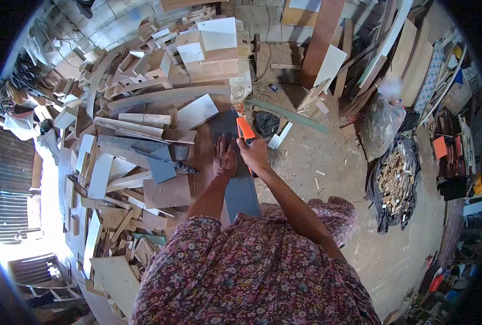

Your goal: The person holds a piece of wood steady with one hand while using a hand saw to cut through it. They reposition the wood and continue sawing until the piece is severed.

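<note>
My right hand (pixel 254 154) is closed around the handle of an orange saw (pixel 245 130), which points away from me at the right edge of a long dark grey board (pixel 241 189). Flat on that board and the brown surface beside it lies my left hand (pixel 224 158), fingers spread, just left of the saw. The saw's blade can hardly be made out. A black hand saw (pixel 162 160) rests across a small blue-grey panel (pixel 161 169) to the left.
Wood offcuts and white panels (pixel 197 111) crowd the left side. A black plastic bag (pixel 266 123) and a green strip (pixel 298 117) lie beyond the saw. At right are a clear plastic sack (pixel 382 127), a dark sack of wood scraps (pixel 397 181) and leaning boards (pixel 411 65).
</note>
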The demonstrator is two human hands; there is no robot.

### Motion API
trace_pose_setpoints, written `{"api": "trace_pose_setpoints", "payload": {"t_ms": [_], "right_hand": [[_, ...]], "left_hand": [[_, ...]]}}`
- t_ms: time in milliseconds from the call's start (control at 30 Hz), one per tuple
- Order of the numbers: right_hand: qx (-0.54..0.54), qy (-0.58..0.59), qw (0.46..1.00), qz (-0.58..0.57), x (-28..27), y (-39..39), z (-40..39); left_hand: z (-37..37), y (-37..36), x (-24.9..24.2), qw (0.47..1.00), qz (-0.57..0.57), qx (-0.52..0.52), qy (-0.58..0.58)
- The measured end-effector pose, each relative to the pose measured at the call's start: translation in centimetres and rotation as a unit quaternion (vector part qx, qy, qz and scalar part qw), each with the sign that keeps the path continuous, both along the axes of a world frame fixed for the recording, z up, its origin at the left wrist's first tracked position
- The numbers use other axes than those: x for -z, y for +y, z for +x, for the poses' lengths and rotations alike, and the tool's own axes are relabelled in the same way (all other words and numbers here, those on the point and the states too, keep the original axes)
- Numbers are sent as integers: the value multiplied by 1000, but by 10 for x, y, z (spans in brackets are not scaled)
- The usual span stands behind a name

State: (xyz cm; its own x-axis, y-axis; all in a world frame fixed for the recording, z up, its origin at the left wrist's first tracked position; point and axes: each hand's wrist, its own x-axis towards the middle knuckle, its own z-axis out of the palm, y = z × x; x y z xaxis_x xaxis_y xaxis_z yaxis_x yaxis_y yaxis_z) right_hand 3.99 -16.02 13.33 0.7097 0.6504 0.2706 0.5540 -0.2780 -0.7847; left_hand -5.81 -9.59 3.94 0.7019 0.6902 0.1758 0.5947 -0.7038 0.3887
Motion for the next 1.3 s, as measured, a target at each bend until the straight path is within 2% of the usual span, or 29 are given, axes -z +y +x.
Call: {"api": "trace_pose_setpoints", "payload": {"t_ms": [67, 100, 167, 200, 267, 400, 467, 600, 700, 767, 833, 933, 1000, 1033, 1100, 1133, 1200, 1233, 1267, 1300], "right_hand": [[0, 59, 995, -81, 12, 0, 4], [-4, 57, 995, -84, 5, -4, 4], [-66, 146, 987, 30, -24, -11, 1], [-69, 147, 986, 28, -33, -13, -2], [-74, 287, 955, 33, -45, -15, -5], [-39, 309, 950, 32, -35, -12, -2], [-55, 115, 992, 0, -5, -8, 10], [-24, 166, 985, -31, -39, -13, 4], [-33, 159, 986, -40, -3, -2, 7], [8, 73, 997, -13, 28, 4, 8], [-15, 124, 992, -18, 6, -1, 9], [-28, 55, 996, -60, -8, -7, 9], [-38, 83, 996, 19, -15, -10, 12], [-37, 83, 996, 20, -15, -10, 14], [-51, 179, 982, 33, -13, -9, 14], [-29, 167, 985, -16, -11, -6, 12], [-36, 132, 990, -16, -8, -5, 6], [-41, 96, 994, -20, -7, -6, 2], [-38, 105, 994, -15, -20, -16, -6], [22, 36, 999, -27, -32, -30, -14]], "left_hand": [[1, 0, 0, 1000, 13, 3, 13], [2, -1, -4, 1000, -12, -6, 0], [2, -1, -7, 999, -37, -21, -14], [1, -1, -9, 1000, -25, -13, -3], [0, -1, -8, 1000, -9, -5, 7], [2, 1, -4, 1000, 8, -4, -13], [0, 0, -5, 1000, 9, 0, -25], [-1, -2, -8, 1000, 2, 5, -4], [-5, 3, 1, 999, -28, 16, -27], [-3, 1, -8, 998, 31, 21, 58], [2, 4, -4, 998, 30, 18, 49], [-1, 2, 1, 999, 23, 16, 45], [2, 5, -1, 998, 51, 9, 40], [3, 4, -3, 998, 52, 10, 40], [1, -2, -8, 999, 31, -1, 8], [1, -3, -12, 999, 34, -1, 12], [3, -2, -17, 999, -31, -26, -30], [5, 0, -15, 999, -27, -22, -23], [6, 4, -4, 998, 29, -4, 48], [7, 10, 6, 989, 86, 8, 118]]}}
